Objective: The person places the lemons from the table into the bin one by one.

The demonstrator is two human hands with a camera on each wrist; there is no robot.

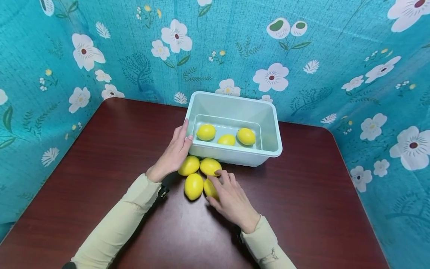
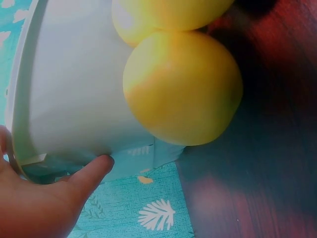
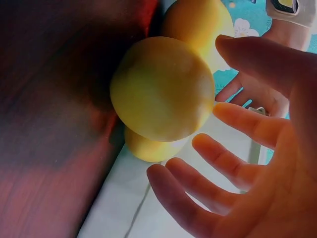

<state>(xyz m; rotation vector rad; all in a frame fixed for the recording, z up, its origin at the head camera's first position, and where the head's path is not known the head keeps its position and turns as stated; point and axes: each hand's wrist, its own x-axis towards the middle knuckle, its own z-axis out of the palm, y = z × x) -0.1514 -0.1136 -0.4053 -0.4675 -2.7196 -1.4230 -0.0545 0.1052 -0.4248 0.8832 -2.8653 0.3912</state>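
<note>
Lemons (image 1: 193, 186) and a bin (image 1: 231, 157)

Left hand (image 1: 173, 152), fingers extended, touches the bin's left end. Four lemons cluster on the tabletop (image 1: 319, 209) at its near side, three lie inside; right hand (image 1: 234, 198), spread, is at the near-right lemon (image 1: 209, 189) outside.

Cream left sleeve (image 1: 114, 220) in the lower left of the frame, matching right sleeve (image 1: 263, 239) lower right with a small dark squiggly mark (image 1: 273, 254), bare left hand (image 1: 173, 152) and right hand (image 1: 233, 200), shadowed black device (image 1: 163, 191), probably a wrist camera, under the left cuff (image 1: 144, 188)
</note>
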